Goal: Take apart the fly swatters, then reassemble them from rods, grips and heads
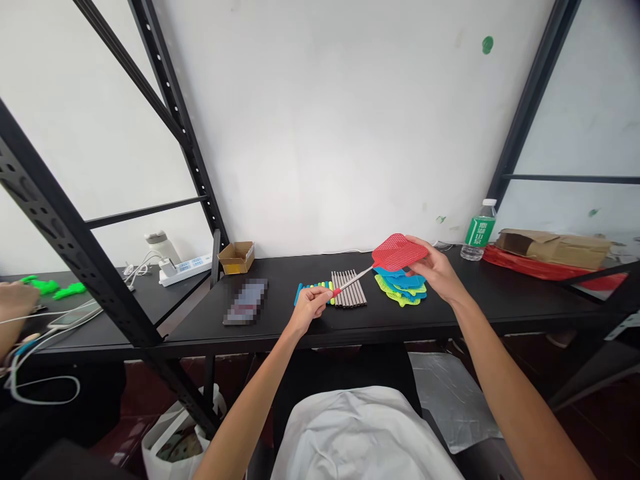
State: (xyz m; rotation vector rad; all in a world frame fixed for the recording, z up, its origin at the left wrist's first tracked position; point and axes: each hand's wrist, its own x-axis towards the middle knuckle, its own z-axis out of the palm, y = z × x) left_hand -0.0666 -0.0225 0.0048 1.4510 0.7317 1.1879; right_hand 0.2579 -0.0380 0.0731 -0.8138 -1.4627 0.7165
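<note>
Tilted above the black table is a red fly swatter (399,252) with a thin metal rod and a red grip. My left hand (311,307) is closed on the grip at its lower end. At the upper right, my right hand (436,268) pinches the edge of the red mesh head. Under that head lies a pile of blue and yellow-green swatter heads (401,291), partly hidden. Beneath the rod, several metal rods (349,293) lie side by side. Left of them is a row of blue and yellow grips (303,291), partly covered by my left hand.
A phone-like blurred item (247,302) and an open cardboard box (237,259) are on the left. To the right stand a water bottle (479,230) and a brown carton (555,250). Black rack posts (175,107) frame the table. Another person's hand (15,310) shows at far left.
</note>
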